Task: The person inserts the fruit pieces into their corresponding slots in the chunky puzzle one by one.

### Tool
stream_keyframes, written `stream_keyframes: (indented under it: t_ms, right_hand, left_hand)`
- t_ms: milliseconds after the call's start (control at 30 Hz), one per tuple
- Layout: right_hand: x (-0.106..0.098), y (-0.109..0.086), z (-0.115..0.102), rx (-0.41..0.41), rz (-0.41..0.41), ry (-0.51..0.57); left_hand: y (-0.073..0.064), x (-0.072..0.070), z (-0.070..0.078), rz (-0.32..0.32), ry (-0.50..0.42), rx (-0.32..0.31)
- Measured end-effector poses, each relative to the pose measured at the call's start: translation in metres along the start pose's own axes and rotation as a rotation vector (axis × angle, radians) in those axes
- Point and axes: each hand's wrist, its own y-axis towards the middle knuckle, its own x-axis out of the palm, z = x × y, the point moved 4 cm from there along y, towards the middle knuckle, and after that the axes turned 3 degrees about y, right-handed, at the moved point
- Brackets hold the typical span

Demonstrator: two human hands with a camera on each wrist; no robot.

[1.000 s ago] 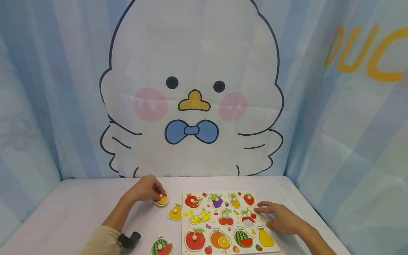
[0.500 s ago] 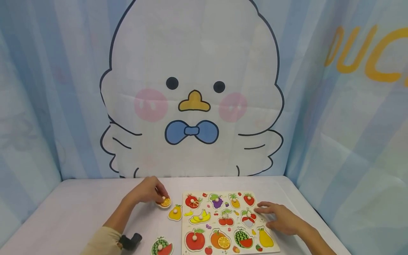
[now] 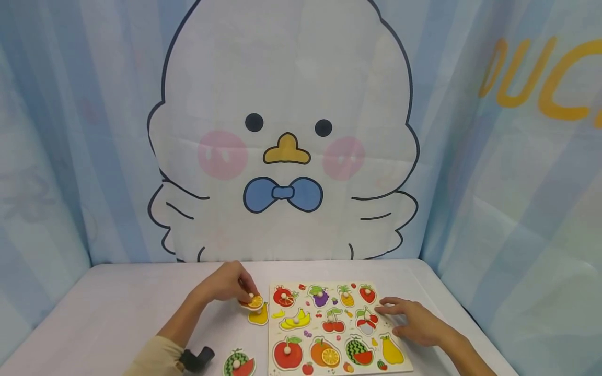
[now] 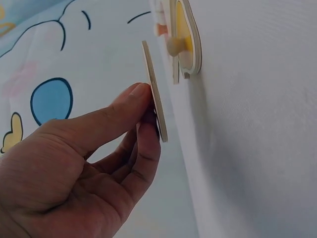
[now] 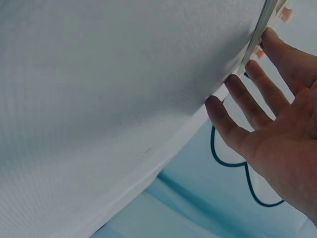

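My left hand (image 3: 231, 283) pinches an orange puzzle piece (image 3: 254, 302) between thumb and fingers. In the left wrist view the orange piece (image 4: 155, 94) is seen edge-on, lifted off the table. Below it in the head view lies a pear puzzle piece (image 3: 258, 317), partly covered by the orange piece. A fruit puzzle board (image 3: 305, 319) with knobbed pieces lies just to the right. My right hand (image 3: 416, 320) rests at the board's right edge with fingers spread, some touching the table. In the right wrist view those fingers (image 5: 246, 101) hold nothing.
A watermelon puzzle piece (image 3: 238, 363) lies left of the board, near the front. The white table (image 3: 113, 313) ends at a curtain (image 3: 291, 230) with a duck print. A black wrist camera (image 3: 196, 359) sits on the left sleeve.
My left hand has moved right with the orange piece, which now overlaps the pear piece in the head view. The right hand and the board have stayed put.
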Motion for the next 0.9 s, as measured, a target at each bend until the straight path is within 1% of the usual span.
stream_keyframes:
  t_ms: [233, 433, 700, 900]
  right_hand:
    - [0.001, 0.000, 0.001, -0.008, -0.003, -0.001]
    - [0.001, 0.001, 0.000, 0.005, 0.001, 0.001]
    - [-0.001, 0.000, -0.001, 0.003, -0.002, -0.001]
    - [0.000, 0.001, -0.001, 0.012, -0.006, 0.008]
  left_hand:
    - [0.001, 0.007, 0.009, -0.062, -0.039, 0.075]
    - [0.000, 0.014, 0.025, -0.108, -0.023, 0.137]
    - [-0.004, 0.024, 0.049, -0.149, -0.013, 0.190]
    - [-0.007, 0.033, 0.061, -0.179, -0.010, 0.206]
